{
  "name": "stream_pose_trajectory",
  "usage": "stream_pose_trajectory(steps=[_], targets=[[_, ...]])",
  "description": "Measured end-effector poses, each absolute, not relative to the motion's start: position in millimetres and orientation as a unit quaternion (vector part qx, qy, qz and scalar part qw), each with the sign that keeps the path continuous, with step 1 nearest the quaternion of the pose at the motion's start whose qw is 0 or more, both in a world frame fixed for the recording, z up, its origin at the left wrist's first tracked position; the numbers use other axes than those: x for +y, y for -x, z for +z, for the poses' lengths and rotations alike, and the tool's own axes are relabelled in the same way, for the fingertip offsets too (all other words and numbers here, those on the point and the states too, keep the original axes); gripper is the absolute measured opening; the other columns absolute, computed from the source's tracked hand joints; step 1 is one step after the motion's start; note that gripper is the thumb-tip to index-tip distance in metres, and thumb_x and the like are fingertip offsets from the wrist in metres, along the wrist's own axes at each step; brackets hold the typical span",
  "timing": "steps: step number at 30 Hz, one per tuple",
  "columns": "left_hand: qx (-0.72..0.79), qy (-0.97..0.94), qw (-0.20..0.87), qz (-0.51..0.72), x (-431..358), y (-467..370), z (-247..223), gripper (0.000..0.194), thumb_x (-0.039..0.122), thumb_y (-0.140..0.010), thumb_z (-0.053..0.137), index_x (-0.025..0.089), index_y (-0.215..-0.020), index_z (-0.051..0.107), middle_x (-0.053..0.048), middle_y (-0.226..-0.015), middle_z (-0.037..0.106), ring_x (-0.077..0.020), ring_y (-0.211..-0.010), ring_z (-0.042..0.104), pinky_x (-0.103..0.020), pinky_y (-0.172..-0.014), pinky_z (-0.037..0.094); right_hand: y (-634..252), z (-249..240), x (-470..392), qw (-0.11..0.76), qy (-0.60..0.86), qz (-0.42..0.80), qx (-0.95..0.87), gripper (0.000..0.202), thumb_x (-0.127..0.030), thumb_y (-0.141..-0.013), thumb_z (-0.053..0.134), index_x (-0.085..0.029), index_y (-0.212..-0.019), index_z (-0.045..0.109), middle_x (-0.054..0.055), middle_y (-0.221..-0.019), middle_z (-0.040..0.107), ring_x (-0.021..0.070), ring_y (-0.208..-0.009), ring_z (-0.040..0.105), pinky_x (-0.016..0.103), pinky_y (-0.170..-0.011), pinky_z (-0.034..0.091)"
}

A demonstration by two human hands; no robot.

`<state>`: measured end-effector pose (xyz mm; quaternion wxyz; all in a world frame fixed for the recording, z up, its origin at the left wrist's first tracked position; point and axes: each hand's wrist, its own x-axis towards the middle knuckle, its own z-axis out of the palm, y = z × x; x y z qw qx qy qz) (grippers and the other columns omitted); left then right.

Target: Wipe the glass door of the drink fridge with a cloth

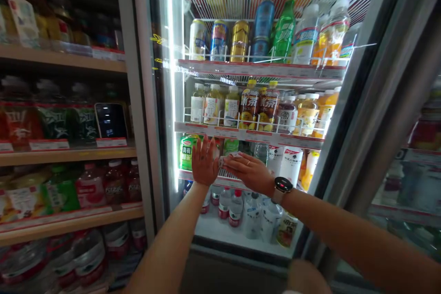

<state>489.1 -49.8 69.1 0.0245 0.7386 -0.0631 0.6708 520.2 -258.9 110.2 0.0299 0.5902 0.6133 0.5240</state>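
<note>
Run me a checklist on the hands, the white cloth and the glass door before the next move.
1. White cloth under the right hand's fingers: ok.
2. Left hand open, fingers up, at the glass door: ok.
3. Firm contact of the left palm with the glass: cannot tell.
4. Hands clear of each other: not ok; the cloth and right fingertips are right beside the left hand.
5. Yellow-capped bottles upright behind the glass: ok.
6. Phone on the left shelving, away from both hands: ok.

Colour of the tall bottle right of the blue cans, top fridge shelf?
The bottle is green; the head view shows it.
</note>
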Motion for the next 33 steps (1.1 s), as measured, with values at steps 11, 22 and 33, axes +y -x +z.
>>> stream_pose_trajectory(steps=[11,22,33], targets=[[-0.066,-0.737,0.025,0.673,-50.3,-489.3,69.8,0.058,0.028,-0.096,0.039,0.017,-0.152,0.027,-0.012,-0.159,0.025,-0.0266,-0.150,0.013,-0.050,-0.121,0.018,-524.0,80.0,-264.4,0.036,-0.589,0.493,0.639,0.037,-0.012,-0.096,0.047,-0.021,-0.129,0.060,0.001,-0.136,0.060,0.0132,-0.121,0.058,0.034,-0.114,0.040],[-0.066,-0.742,0.024,0.667,-50.9,-488.6,69.9,0.059,0.029,-0.097,0.038,0.017,-0.153,0.024,-0.013,-0.159,0.025,-0.0273,-0.150,0.013,-0.050,-0.121,0.019,-522.1,63.3,-269.1,0.048,-0.575,0.494,0.651,0.030,-0.020,-0.100,0.047,-0.022,-0.125,0.063,0.000,-0.132,0.063,0.0112,-0.117,0.060,0.032,-0.114,0.041],[-0.069,-0.732,0.025,0.677,-49.0,-488.5,69.6,0.057,0.030,-0.097,0.038,0.017,-0.152,0.028,-0.013,-0.158,0.027,-0.0270,-0.150,0.016,-0.049,-0.121,0.021,-525.2,158.8,-284.5,0.059,-0.589,0.573,0.567,0.041,-0.011,-0.096,0.050,-0.023,-0.134,0.055,0.001,-0.140,0.057,0.0164,-0.136,0.045,0.040,-0.118,0.035]])
